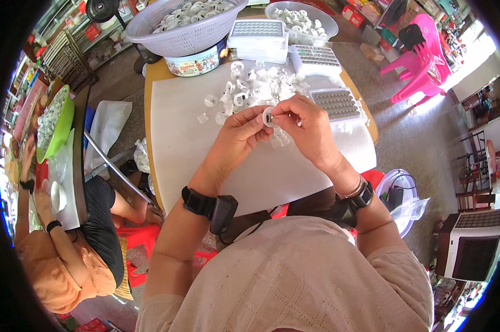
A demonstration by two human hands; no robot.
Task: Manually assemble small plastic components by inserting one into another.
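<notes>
Figure: A white plastic ring (267, 113) held over a worktable

We see the ring between both hands, above the pale-topped worktable (192, 160). The left hand (238, 137) pinches it between thumb and fingers. The right hand (310, 126) has its thumb and forefinger pressed together at the ring's right edge; we cannot tell what lies between them. Just beyond is a loose pile of white plastic parts (255, 88). Farther left, a lavender lattice basket (178, 40) of similar parts appears above a round tin (193, 64), whose side bears printed lettering. To the right, we note a gridded tray (335, 103) near the right hand.
</notes>
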